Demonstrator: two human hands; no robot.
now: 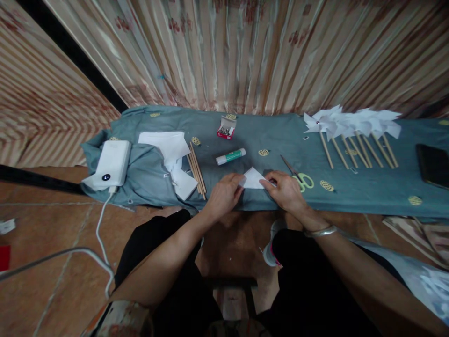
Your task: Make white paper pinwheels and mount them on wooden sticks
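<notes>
A white sheet of paper (pixel 253 179), folded to a triangle, lies at the front edge of the cloth-covered bench. My left hand (pixel 226 191) pinches its left corner, and my right hand (pixel 285 189) presses the right corner between thumb and fingers. Just beyond the paper lies a glue stick (pixel 230 156) with a white and green body. Scissors (pixel 301 181) with light green handles rest beside my right hand. To the left of my left hand are several thin wooden sticks (pixel 197 169) and white paper pieces (pixel 175 154).
Several paper pinwheels on sticks (pixel 354 124) lie in a row at the back right, near a dark phone (pixel 433 164). A red box of small metal pins (pixel 226 128) stands open at the back. At the left, a white power bank (pixel 112 164) trails a cable (pixel 101 220). Curtains (pixel 224 56) hang behind.
</notes>
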